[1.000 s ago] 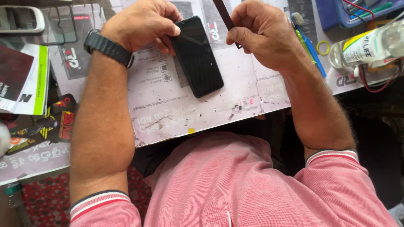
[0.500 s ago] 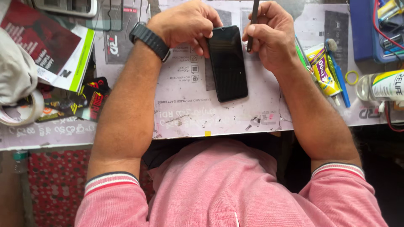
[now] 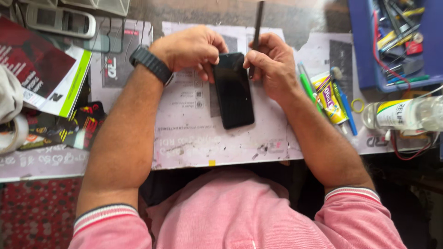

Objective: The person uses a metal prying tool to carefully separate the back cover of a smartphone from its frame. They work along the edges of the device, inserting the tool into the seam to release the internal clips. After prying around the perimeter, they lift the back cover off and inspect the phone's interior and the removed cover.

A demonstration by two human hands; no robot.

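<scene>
A black smartphone (image 3: 233,92) lies screen up on a white printed work mat (image 3: 194,138). My left hand (image 3: 190,49), with a dark watch on its wrist, grips the phone's top left corner with curled fingers. My right hand (image 3: 272,64) rests against the phone's top right edge and holds a thin dark metal pry tool (image 3: 256,32) upright, its lower end at the phone's edge. The phone's far end is partly hidden by my fingers.
Right of the mat lie a glue tube (image 3: 328,97), a blue brush (image 3: 344,99), a green pen, a clear bottle (image 3: 406,115) and a blue tray of tools (image 3: 397,41). At left are a red booklet (image 3: 41,69), an old white handset (image 3: 60,20) and tape (image 3: 14,133).
The view has shifted so phone and hands sit lower in frame. Both hands stay at the phone's top end, and the pry tool now stands more upright at its right edge.
</scene>
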